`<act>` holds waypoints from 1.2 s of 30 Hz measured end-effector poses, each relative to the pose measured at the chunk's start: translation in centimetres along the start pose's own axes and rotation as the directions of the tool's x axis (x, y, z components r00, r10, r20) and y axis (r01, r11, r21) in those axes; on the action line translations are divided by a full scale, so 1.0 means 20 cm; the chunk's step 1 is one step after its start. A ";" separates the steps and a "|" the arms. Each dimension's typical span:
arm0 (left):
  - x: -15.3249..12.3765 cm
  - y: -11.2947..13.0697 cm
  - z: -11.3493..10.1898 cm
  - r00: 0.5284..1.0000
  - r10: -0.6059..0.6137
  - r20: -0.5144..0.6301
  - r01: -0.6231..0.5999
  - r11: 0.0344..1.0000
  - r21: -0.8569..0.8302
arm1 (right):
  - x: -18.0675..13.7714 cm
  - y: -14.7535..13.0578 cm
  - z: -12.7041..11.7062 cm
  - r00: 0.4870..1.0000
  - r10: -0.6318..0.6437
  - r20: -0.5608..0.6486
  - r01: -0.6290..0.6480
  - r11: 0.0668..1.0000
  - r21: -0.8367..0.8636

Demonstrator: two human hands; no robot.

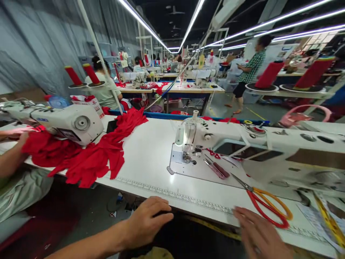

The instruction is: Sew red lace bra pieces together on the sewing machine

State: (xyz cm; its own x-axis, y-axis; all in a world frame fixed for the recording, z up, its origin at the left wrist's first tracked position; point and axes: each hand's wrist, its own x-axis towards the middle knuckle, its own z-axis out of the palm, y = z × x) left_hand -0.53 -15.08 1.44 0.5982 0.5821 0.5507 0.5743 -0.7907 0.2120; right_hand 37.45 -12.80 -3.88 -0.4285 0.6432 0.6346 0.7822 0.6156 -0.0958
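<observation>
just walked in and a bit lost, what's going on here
The person's left hand is by the front edge of the table, the right hand near the big scissors; both hands look empty. Neither is on the sewing machine in front. To the left, a co-worker's arm is at heaped red cloth.

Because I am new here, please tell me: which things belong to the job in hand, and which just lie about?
Probably job things, near the seemingly empty left hand and right hand:
white sewing machine
large metal scissors with red and orange handles

Probably lying about:
maroon-handled metal tool
pink plastic basket
</observation>
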 end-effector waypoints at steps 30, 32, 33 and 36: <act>0.28 -1.49 -0.79 0.301 -0.943 -0.140 0.925 0.254 0.282 | 1.02 -0.42 0.69 0.952 -0.306 -0.007 0.257 0.787 0.560; 0.32 -1.47 -0.86 0.280 -0.949 -0.146 0.947 0.248 0.205 | 1.02 -0.42 0.68 0.952 -0.307 0.003 0.257 0.801 0.541; 0.35 -1.46 -0.90 0.281 -0.947 -0.156 0.952 0.255 0.167 | 1.02 -0.42 0.68 0.951 -0.309 0.005 0.260 0.809 0.527; 0.45 -1.42 -1.01 0.287 -0.938 -0.195 0.957 0.273 0.096 | 1.01 -0.41 0.70 0.951 -0.308 0.020 0.261 0.837 0.481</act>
State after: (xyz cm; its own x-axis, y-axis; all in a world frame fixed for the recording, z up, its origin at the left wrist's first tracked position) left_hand -22.76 8.79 16.62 -0.4761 0.8717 0.1162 0.7829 0.3600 0.5074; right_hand 15.96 1.53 -0.93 -0.6575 0.4309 0.6180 0.3255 0.9023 -0.2828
